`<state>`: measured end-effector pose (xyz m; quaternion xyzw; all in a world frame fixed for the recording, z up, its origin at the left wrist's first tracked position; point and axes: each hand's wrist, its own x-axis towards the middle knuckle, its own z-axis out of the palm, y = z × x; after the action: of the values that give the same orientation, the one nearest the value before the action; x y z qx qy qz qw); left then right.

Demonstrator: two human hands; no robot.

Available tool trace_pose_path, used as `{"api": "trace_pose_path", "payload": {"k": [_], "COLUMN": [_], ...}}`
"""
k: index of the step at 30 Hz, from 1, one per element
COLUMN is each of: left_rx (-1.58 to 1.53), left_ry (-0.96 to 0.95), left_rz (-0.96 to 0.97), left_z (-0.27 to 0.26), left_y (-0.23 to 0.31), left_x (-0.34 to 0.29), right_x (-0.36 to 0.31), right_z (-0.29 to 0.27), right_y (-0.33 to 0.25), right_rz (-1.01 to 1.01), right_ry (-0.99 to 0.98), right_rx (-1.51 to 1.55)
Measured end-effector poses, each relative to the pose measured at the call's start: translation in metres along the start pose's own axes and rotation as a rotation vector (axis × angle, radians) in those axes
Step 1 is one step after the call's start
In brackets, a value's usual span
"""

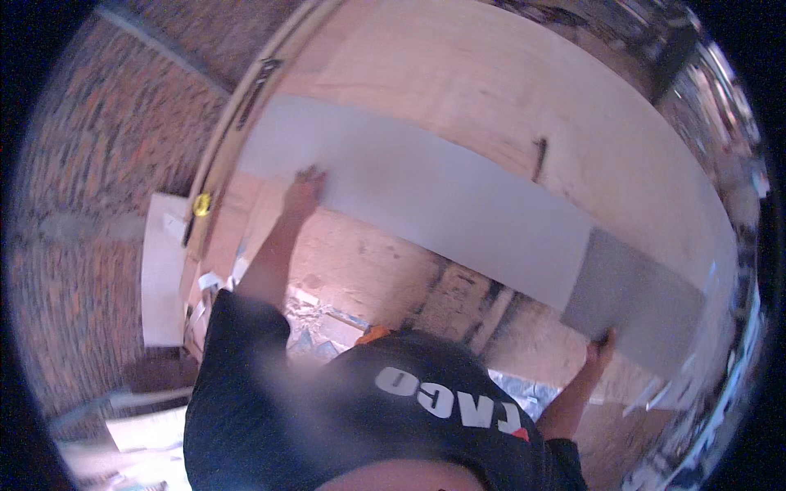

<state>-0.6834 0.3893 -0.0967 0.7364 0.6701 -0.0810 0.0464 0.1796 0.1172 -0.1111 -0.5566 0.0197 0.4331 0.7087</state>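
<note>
Left hand [305,193] at pale panel [442,196] edge

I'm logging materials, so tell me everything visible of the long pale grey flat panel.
The long pale grey flat panel looks smooth and thin, its material unclear. It lies on the light-brown wooden work surface, slanting from upper left to lower right in the picture. The bare left hand appears to touch its near edge toward the left end. A darker grey rectangular sheet adjoins its right end; whether they overlap is unclear.
</note>
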Motion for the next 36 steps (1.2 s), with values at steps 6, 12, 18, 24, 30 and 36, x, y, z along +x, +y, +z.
{"api": "trace_pose_path", "payload": {"k": [6, 12, 18, 24, 30, 36], "left_rx": [0.07, -0.025, 0.01, -0.036, 0.038, -0.008], "left_ry": [0.035, 0.064, 0.081, 0.102, 0.067, -0.047], "left_rz": [0.127, 0.09, 0.059, 0.019, 0.072, 0.057], "left_z": [0.005, -0.005, 0.003, 0.009, -0.009, -0.042], "left_y": [-0.007, 0.001, -0.002, -0.005, 0.006, 0.022], "left_x": [0.016, 0.021, 0.038, 0.046, 0.06, 0.067], "right_x": [0.009, 0.0, 0.016, 0.016, 0.037, 0.058], "right_z": [0.008, 0.036, 0.033, 0.053, 0.046, 0.052], "right_y": [-0.003, -0.003, -0.004, -0.001, -0.003, 0.0], "right_rz": [-0.096, -0.083, 0.049, -0.062, 0.034, -0.126], "right_ry": [-0.021, 0.113, -0.038, -0.018, 0.1, 0.114], "right_rx": [0.123, 0.171, 0.15, 0.049, 0.124, 0.124]}}
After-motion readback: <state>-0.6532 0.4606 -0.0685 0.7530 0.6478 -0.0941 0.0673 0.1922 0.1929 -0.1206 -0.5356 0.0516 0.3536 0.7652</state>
